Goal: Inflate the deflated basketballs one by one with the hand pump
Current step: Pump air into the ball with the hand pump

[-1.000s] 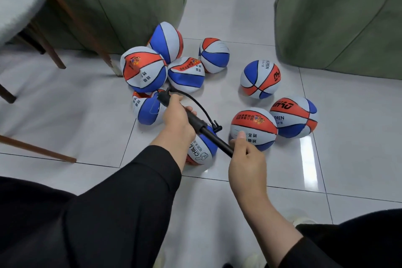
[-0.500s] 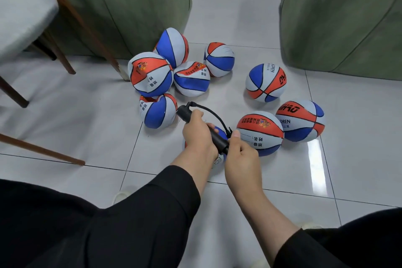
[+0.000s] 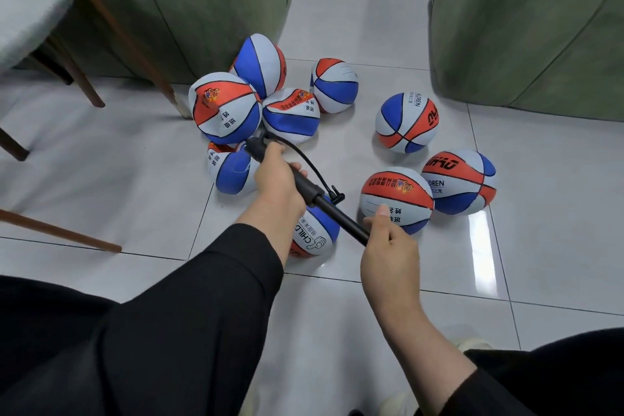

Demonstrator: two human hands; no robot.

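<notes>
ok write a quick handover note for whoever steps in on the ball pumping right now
Left hand grips the black hand pump barrel. Right hand holds its handle end, rod drawn out.
The pump's thin black hose loops toward the red, white and blue basketball under the pump; its needle is hidden.
Done: cannot tell which balls are finished.
Left: the crumpled balls by the green sofa look deflated.

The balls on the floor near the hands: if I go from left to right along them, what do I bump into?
Dented ball → left hand gripping the pump → ball under the pump → right hand → orange-topped ball → rightmost ball.
</notes>
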